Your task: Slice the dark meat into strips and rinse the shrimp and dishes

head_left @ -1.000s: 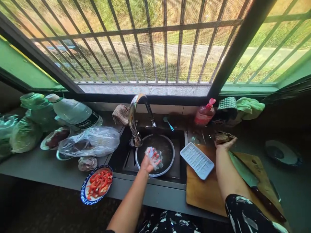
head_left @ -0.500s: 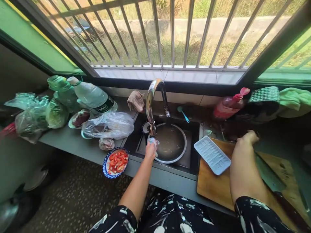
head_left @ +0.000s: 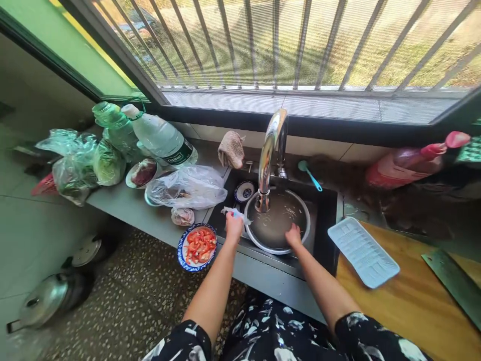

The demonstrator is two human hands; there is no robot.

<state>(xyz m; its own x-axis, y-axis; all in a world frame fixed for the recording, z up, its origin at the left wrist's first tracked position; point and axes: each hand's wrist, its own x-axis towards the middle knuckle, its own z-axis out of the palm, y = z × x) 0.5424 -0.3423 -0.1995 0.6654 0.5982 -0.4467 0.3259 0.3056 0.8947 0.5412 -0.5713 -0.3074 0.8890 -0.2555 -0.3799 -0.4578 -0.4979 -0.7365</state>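
My left hand [head_left: 233,225] is closed around a crumpled piece of clear plastic [head_left: 240,215], held at the left rim of the round metal basin [head_left: 307,233]. Cloudy water [head_left: 272,220] fills the basin, which stands in the dark sink [head_left: 326,215]. Over on the basin's right side, my right hand [head_left: 293,235] dips its fingertips to the water, fingers loosely apart, with nothing visible in them. The chrome tap [head_left: 266,160] arches above the basin. A small patterned dish [head_left: 245,191] sits behind my left hand.
To the left are a blue-rimmed plate [head_left: 182,256] of cut red pieces, a plastic bag [head_left: 188,188] and a water bottle [head_left: 161,135]. At right, a white tray [head_left: 363,250] and a cleaver [head_left: 451,281] lie on the cutting board [head_left: 361,301]. A blue-handled brush [head_left: 311,176] lies behind the sink.
My right hand has moved from above the cutting board, left into the basin. My left hand still holds the plastic near the basin's left rim. The view has turned slightly left.
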